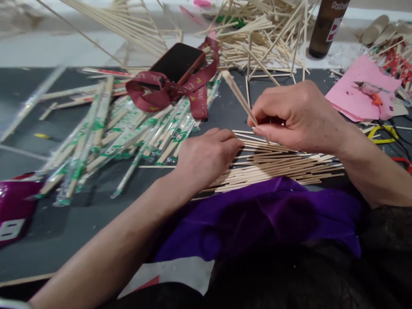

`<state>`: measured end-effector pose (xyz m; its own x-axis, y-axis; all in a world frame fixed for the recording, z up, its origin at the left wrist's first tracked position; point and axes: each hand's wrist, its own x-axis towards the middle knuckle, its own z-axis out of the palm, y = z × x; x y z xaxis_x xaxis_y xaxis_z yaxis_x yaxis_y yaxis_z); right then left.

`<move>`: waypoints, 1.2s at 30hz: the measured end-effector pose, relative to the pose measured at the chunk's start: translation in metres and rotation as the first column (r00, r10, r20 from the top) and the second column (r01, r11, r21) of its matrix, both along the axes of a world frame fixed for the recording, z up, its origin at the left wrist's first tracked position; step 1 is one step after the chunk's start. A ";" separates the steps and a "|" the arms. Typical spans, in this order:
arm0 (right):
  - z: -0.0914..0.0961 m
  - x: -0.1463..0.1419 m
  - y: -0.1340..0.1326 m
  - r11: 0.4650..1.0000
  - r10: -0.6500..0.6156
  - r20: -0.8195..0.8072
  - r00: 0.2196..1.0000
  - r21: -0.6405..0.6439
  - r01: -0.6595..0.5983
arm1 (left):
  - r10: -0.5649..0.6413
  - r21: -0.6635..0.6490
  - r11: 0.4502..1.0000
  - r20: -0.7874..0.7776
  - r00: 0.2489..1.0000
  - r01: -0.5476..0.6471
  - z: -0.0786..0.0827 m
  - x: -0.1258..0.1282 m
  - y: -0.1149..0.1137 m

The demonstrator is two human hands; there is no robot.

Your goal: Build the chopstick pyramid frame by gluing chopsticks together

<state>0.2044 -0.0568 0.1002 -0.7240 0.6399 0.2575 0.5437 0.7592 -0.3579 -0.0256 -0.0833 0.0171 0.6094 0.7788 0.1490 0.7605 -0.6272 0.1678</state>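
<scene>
My right hand (289,116) is closed in a pinch on a thin wooden stick (240,95). The stick tilts up to the left, and its upper end looks pale and thick. Under the hand lies a spread of long thin wooden sticks (273,171), laid roughly side by side. My left hand (209,152) rests palm down at their left end, its fingers stretched over them and the fingertips partly hidden. Purple cloth (257,214) lies in front of the sticks, close to my body.
Left are chopsticks in clear and green wrappers (109,137), with a phone (178,62) and red lanyard (199,96) on top. Behind stand a stick heap (231,49) and a dark bottle (328,30). Right are a glue gun (370,88) on pink paper (350,90) and yellow-handled pliers (384,134).
</scene>
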 end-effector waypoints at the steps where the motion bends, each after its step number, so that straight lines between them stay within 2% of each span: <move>1: 0.000 -0.001 0.000 1.000 0.004 0.019 1.000 0.003 -0.004 | 0.024 0.038 0.999 -0.061 0.998 -0.021 0.000 0.002 0.001; 4: 0.002 -0.003 0.001 1.000 0.012 0.067 0.998 -0.001 -0.012 | 0.070 0.100 0.994 -0.231 0.971 -0.048 0.001 0.006 0.002; 7: 0.004 -0.004 0.000 1.000 0.003 0.099 0.995 -0.015 -0.002 | 0.096 0.109 0.992 -0.309 0.946 -0.065 0.002 0.009 0.003; 14: 0.003 -0.005 0.000 1.000 0.008 0.100 0.995 -0.022 -0.005 | 0.130 0.090 0.990 -0.349 0.928 -0.106 0.006 0.015 0.007; 21: 0.000 -0.004 0.001 1.000 -0.006 0.062 0.998 -0.018 0.007 | 0.158 -0.024 0.984 -0.352 0.923 -0.177 0.015 0.022 0.009; 27: -0.006 -0.001 0.003 1.000 -0.008 -0.014 1.000 0.008 0.008 | 0.104 -0.078 0.987 -0.332 0.937 -0.137 0.009 0.020 0.010; 29: -0.007 0.000 0.002 1.000 0.002 -0.095 0.995 0.007 -0.001 | 0.087 -0.075 0.991 -0.287 0.954 -0.113 0.010 0.014 0.009; 32: -0.006 0.002 -0.003 0.999 -0.043 -0.334 0.942 0.002 0.047 | 0.123 -0.112 0.984 -0.123 0.985 -0.137 0.015 -0.002 0.005; 34: -0.003 0.003 -0.009 0.997 -0.074 -0.506 0.859 -0.022 0.073 | 0.226 -0.185 0.959 0.040 0.973 -0.215 0.018 -0.014 0.003; 36: -0.002 0.003 -0.015 0.996 -0.085 -0.630 0.772 -0.050 0.069 | 0.380 -0.333 0.896 0.230 0.896 -0.294 0.020 -0.024 0.001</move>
